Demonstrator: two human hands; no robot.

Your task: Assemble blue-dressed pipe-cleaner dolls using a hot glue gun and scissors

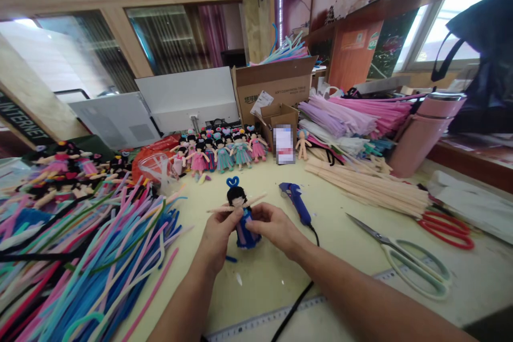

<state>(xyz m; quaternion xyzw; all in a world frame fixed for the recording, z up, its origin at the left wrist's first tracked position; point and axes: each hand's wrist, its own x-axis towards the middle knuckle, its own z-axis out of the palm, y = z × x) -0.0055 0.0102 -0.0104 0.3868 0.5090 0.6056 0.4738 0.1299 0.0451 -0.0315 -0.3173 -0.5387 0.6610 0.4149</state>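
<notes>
A small pipe-cleaner doll (248, 234) stands upright between my hands, with black hair, a blue heart loop on top and a blue dress with a paler stripe. Its thin beige arms stick out to both sides. My left hand (221, 232) pinches the doll at its left side, thumb at the chest. From the other side my right hand (276, 224) grips the dress, fingertips close to the left thumb. A blue glue gun (295, 202) lies just beyond my right hand, its black cord running under my right forearm. A short blue stem piece (231, 259) lies below the doll.
Many coloured pipe cleaners (120, 246) spread over the left side. Finished dolls (220, 149) stand in rows at the back. Green-handled scissors (409, 259), red-handled scissors (447, 228), beige stems (368, 181) and a pink flask (427, 133) are at right. A ruler (268, 318) lies along the front.
</notes>
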